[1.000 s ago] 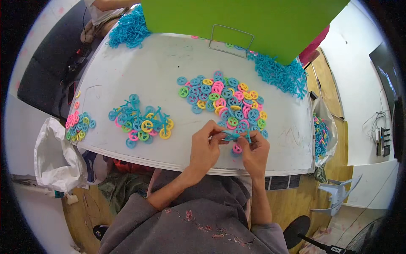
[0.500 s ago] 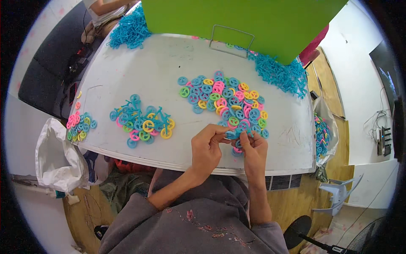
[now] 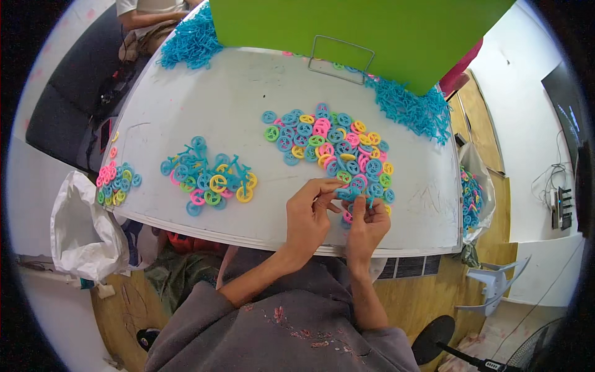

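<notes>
Above the near edge of the table, my left hand and my right hand are closed together on a small blue toy bicycle part. Fingertips cover much of it, so I cannot tell whether a wheel is joined to it. Just beyond my hands spreads a heap of small plastic wheels in blue, pink, yellow and green. To the left lies a pile of toy bicycles with blue frames and mixed-colour wheels.
Blue plastic frames are heaped at the far left and by the green board at the far right. More wheels lie at the left edge. A white sack hangs there. Another person's arm shows at the far left.
My hands have shifted slightly, the right one turning inward and leftward around the blue part. The other person's arm has come further into view.
</notes>
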The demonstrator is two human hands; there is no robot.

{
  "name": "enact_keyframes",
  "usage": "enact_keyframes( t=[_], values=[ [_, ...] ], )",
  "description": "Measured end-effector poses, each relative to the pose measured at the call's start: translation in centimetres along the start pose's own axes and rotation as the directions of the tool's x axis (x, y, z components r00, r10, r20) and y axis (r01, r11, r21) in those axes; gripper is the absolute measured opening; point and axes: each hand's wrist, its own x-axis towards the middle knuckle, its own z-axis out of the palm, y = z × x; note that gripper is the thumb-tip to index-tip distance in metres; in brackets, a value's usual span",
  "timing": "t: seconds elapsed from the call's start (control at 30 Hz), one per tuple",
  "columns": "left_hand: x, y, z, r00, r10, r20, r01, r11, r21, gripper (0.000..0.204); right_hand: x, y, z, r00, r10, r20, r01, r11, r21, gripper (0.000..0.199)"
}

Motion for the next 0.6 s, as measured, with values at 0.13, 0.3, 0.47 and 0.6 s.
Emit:
enact_keyframes(
  t=[0.13, 0.3, 0.47, 0.6],
  values=[
    [-0.1, -0.3, 0.0, 0.999, -0.033, -0.002, 0.033, 0.998, -0.048, 0.012, -0.1, -0.5, 0.1, 0.999, 0.037, -0.012, -0.037, 0.999, 0.014, 0.016],
    [0.2, -0.3, -1.4, 0.992, -0.100, 0.073, 0.097, 0.994, 0.053, 0.016, 1.0, -0.4, -1.0, 0.977, -0.165, 0.137, 0.184, 0.974, -0.135, 0.010],
    [0.2, 1.3, -2.0, 0.995, 0.016, 0.095, -0.026, 0.994, 0.102, 0.026, 1.5, -1.5, -1.1, 0.971, -0.073, 0.229, 0.116, 0.977, -0.179, 0.010],
    [0.3, 0.7, -3.2, 0.990, 0.126, 0.056, -0.137, 0.958, 0.254, 0.027, 1.2, -1.9, -0.8, 0.931, -0.095, 0.351, 0.146, 0.982, -0.122, 0.015]
  ],
)
